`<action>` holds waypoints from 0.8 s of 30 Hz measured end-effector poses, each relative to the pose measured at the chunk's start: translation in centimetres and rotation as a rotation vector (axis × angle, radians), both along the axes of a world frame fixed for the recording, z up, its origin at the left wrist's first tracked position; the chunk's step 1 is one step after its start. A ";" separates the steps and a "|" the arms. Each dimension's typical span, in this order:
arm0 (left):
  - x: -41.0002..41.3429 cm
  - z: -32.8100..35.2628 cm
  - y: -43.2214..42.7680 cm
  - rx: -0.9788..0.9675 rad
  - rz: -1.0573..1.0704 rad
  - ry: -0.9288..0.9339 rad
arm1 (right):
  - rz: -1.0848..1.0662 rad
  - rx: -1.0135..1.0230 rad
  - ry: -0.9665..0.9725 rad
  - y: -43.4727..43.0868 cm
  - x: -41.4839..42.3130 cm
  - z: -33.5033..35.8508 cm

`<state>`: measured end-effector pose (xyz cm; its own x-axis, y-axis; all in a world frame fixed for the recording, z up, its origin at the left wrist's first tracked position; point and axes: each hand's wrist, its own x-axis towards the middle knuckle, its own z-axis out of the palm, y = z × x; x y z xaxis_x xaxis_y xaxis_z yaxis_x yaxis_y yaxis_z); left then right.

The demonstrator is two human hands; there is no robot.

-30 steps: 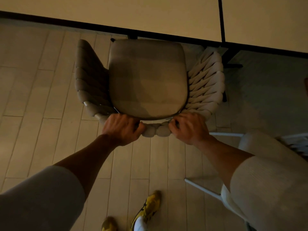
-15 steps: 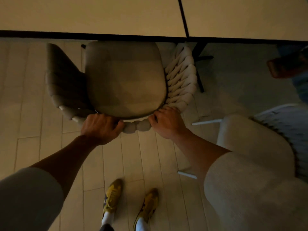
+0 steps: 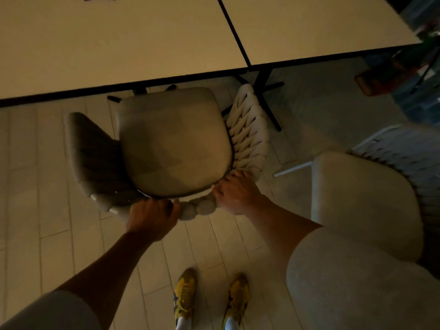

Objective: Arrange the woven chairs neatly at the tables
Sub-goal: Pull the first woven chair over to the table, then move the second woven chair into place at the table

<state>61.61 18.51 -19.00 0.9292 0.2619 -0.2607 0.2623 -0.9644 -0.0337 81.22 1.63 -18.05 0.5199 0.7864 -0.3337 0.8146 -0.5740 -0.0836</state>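
The left hand [image 3: 152,216] and right hand [image 3: 238,194] each curl tight round the chair's [image 3: 173,144] woven back rim. It stands at 12 o'clock, seat front at the desk [image 3: 119,44] edge. It looks ready for a straight push in.

Dim, warm light is falling on the pale plank floor [image 3: 59,234] under me. Ahead, a cream, black-edged table [image 3: 107,44] is butting against a second table [image 3: 309,27], a black leg [image 3: 264,91] showing beneath their seam. Blurred clutter [image 3: 392,72] is sitting past its right corner.
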 end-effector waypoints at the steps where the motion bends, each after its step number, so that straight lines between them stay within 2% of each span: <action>1: 0.2 0.3 0.1 -0.021 0.028 0.027 | -0.039 -0.008 0.016 0.2 0.1 0.6; 5: 2.5 3.4 0.2 -0.217 0.173 -0.008 | -0.094 0.012 -0.008 -0.1 0.2 3.7; 10: 6.1 7.9 0.1 -0.223 0.089 0.025 | -0.189 -0.017 0.004 -3.1 -0.7 6.2; 14: 9.3 11.6 -1.8 -0.153 -0.173 0.113 | -0.311 -0.104 0.028 -8.2 -0.7 10.4; 17: 12.2 14.8 -3.9 -0.134 -0.280 0.145 | -0.395 -0.129 -0.005 -12.0 0.5 14.2; 24: 20.0 24.5 -17.1 -0.058 -0.603 0.112 | -0.731 -0.141 -0.064 -26.5 -0.4 24.3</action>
